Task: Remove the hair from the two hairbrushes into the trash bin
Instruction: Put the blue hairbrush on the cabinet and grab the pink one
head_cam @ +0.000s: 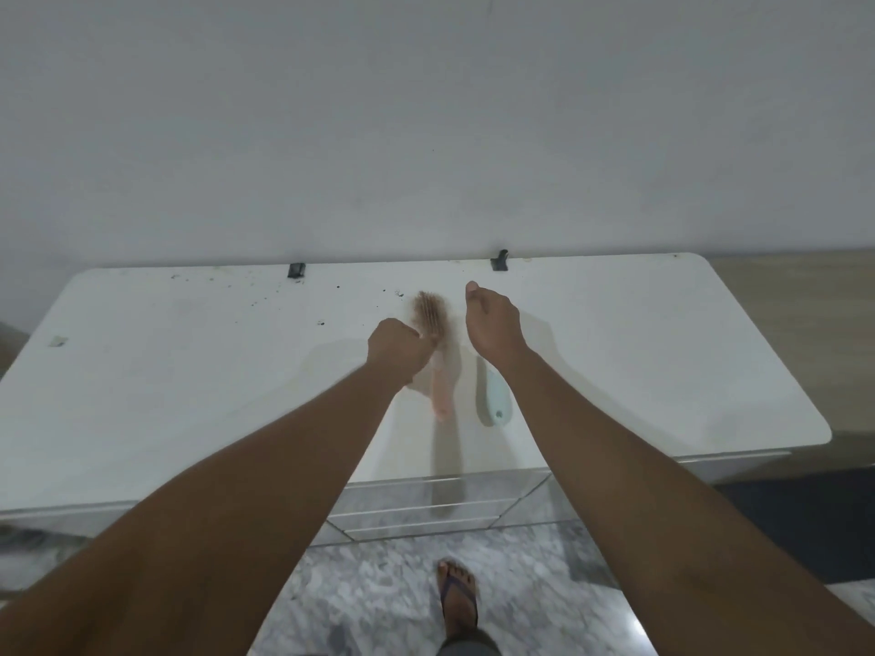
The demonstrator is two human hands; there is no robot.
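Item 1, nearest: we record one foot [455, 590] in a dark sandal [458, 599] on a grey marbled floor [379, 598], below the front edge of a white table [663, 362].

Item 2: we list two bare forearms reaching forward over the table, one from each lower corner.

Item 3: blue hairbrush [492, 401]. We see its pale handle lying on the table, pointing towards us, just beside the right forearm. Its head is hidden under the right wrist.

Item 4: pink hairbrush [439, 390]. It is blurred. Its handle points towards us and its head points away, and it sits between the two hands at the table's middle. We note a wad of brown hair [430, 315] caught in the bristles.

Item 5: left hand [397, 348]. The fingers are curled into a fist round the neck of the pink hairbrush, back of the hand up.

Item 6: right hand [492, 326]. It hangs above the blue hairbrush's head with the back towards us and one fingertip [471, 287] stretched forward. The other fingers bend down out of sight, so we cannot tell whether they hold anything.

Item 7: dark specks [284, 300] are scattered over the far left of the table, with a small label [58, 341] near its left edge.

Item 8, farthest: two black clips [296, 269] sit on the table's rear edge, against a plain pale wall [426, 111].
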